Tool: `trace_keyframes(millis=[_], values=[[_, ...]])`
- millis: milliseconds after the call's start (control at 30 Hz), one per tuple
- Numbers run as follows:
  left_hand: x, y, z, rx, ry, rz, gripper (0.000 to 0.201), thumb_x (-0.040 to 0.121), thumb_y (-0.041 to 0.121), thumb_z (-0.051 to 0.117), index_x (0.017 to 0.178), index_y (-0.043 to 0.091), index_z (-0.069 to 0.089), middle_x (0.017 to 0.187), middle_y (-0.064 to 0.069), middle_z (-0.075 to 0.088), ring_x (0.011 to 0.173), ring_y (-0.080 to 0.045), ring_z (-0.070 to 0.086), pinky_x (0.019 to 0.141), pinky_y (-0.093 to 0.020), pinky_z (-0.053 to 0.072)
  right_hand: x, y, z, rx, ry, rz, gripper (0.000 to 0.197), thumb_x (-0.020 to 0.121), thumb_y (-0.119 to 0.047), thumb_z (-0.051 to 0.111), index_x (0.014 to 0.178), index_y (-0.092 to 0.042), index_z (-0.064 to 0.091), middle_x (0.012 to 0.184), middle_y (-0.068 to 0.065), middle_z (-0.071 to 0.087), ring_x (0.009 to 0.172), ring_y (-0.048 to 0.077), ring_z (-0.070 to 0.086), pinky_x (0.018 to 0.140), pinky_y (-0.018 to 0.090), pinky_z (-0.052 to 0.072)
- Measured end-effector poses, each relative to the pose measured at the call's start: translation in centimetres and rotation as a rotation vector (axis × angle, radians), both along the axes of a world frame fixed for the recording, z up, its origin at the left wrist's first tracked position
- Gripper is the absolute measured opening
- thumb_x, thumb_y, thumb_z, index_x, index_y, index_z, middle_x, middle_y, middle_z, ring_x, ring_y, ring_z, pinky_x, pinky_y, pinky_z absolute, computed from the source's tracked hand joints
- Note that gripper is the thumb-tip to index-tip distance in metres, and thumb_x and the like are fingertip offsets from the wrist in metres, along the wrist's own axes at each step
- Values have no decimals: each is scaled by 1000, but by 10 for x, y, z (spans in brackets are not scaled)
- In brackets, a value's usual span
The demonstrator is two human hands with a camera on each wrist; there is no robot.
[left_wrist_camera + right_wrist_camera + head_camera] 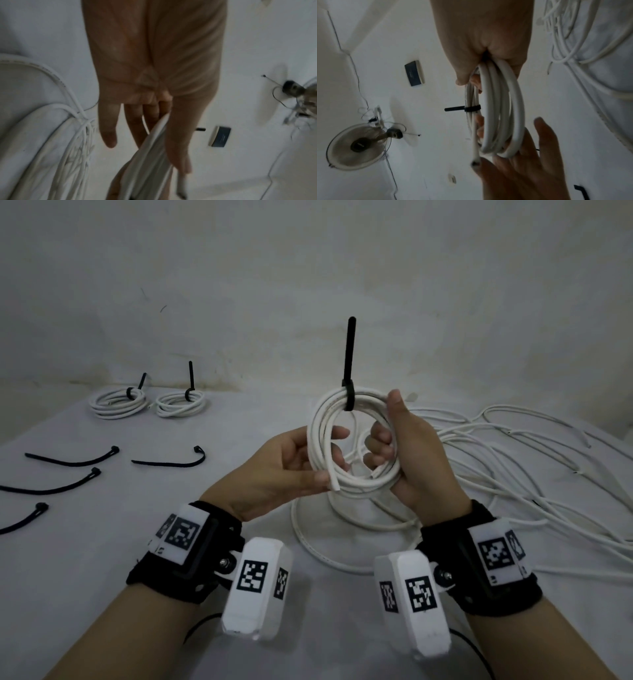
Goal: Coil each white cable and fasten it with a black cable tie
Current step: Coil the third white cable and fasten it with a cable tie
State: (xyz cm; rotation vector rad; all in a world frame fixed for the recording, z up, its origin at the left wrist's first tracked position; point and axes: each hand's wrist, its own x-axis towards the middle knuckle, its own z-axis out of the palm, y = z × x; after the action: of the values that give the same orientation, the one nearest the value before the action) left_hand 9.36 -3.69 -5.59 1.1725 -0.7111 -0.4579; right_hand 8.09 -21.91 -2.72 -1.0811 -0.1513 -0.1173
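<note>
Table [102, 542], white cloth covering it, carrying: two tied coils [118, 402] [181, 402] lying side by side at far left, ties standing up; four loose ties [73, 457] [169, 460] [51, 486] [22, 520] lying spread at left; loose cables [513, 474] sprawling tangled at right

No legible text anywhere.

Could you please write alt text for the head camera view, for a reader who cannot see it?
Both hands, left hand and right hand, hold up a coiled white cable cinched by a black cable tie. Two tied coils sit far left, four loose ties nearer, uncoiled cable right.
</note>
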Motion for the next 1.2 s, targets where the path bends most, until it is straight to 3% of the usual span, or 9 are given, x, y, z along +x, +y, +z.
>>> trace_keyframes(millis=[267,333,433,633,767,867,1033,1100,1200], values=[[0,-17,-5,-132,-19,159,42,50,25,92,85,15,70,77,-4,69,72,-15,68,67,-25,55,-3,6,0,-52,-43,-40,26,98,-32,47,83,-12,54,53,-3,35,42,8,30,38,19,33],[-3,-22,-5,-141,-35,207,37,53,10,89,82,10,66,76,-4,71,71,-15,69,64,-24,55,-3,7,0,-82,-69,-46,26,98,-31,47,82,-12,53,54,-2,35,42,9,31,39,20,34],[-6,-24,-3,-132,-35,259,24,67,-9,64,85,3,54,75,-4,72,74,-16,71,64,-24,55,-3,8,-1,-120,-101,-52,23,98,-30,47,86,-11,53,54,-2,36,43,10,33,40,21,34],[-4,-21,-3,-95,-33,207,23,76,1,64,91,9,47,75,0,65,75,-14,67,66,-26,54,-4,7,1,-112,-101,-51,24,98,-31,48,90,-9,53,56,0,36,44,11,33,40,20,36],[-2,-19,-4,-168,17,99,49,69,27,82,97,9,45,78,-4,63,79,-21,68,73,-29,55,-3,7,0,-120,-111,-57,24,98,-32,48,90,-9,54,55,0,36,44,11,32,40,20,35],[-2,-19,-3,-168,34,91,55,67,30,83,101,9,44,76,-4,62,77,-21,68,73,-28,55,-2,6,-1,-116,-114,-59,24,98,-31,47,91,-8,54,55,0,36,44,11,32,40,20,35],[-5,-20,2,-98,65,268,32,86,30,62,108,10,52,72,0,64,70,-16,67,67,-28,57,-2,7,-3,-149,-117,-55,23,98,-29,47,90,-9,54,55,-1,36,43,10,33,40,20,34],[-6,-21,7,-52,83,355,39,84,42,47,106,12,57,69,1,62,62,-13,63,66,-27,57,-2,9,-5,-192,-126,-42,23,96,-30,49,91,-9,54,55,0,37,44,11,33,41,21,34],[-6,-19,12,17,55,435,45,85,48,41,102,11,59,68,-1,54,51,-12,51,56,-26,52,-2,13,-10,-317,-124,-23,21,96,-30,51,86,-12,56,54,0,43,43,12,38,43,24,37]])
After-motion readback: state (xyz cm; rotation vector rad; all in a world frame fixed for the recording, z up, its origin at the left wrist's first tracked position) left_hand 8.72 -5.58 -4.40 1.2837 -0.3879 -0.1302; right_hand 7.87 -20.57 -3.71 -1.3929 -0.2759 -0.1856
